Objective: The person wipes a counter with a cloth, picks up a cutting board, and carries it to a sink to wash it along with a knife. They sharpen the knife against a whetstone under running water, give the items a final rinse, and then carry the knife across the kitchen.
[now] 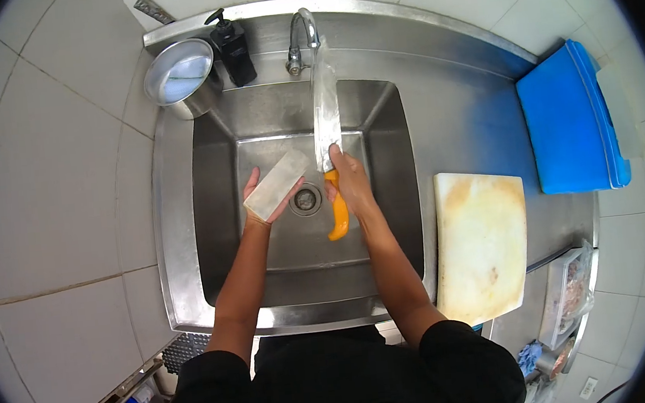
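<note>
Over the steel sink (226, 288), my left hand (255, 208) carries a pale rectangular sharpening stone (278, 184), which rests along the palm and fingers. My right hand (351, 179) grips a wide-bladed knife (326, 112) where the blade meets its yellow handle (337, 219). The blade points away from me, up toward the faucet (301, 40), and its tip end lies just below the spout. Blade and stone are apart, side by side. Below and between the hands is the round drain (305, 199).
A black pump bottle (233, 51) and a metal pot (196, 97) stand at the back left. On the right lie a stained white cutting board (482, 244) and a blue bin (568, 127). A plastic-wrapped tray (568, 294) sits at the lower right.
</note>
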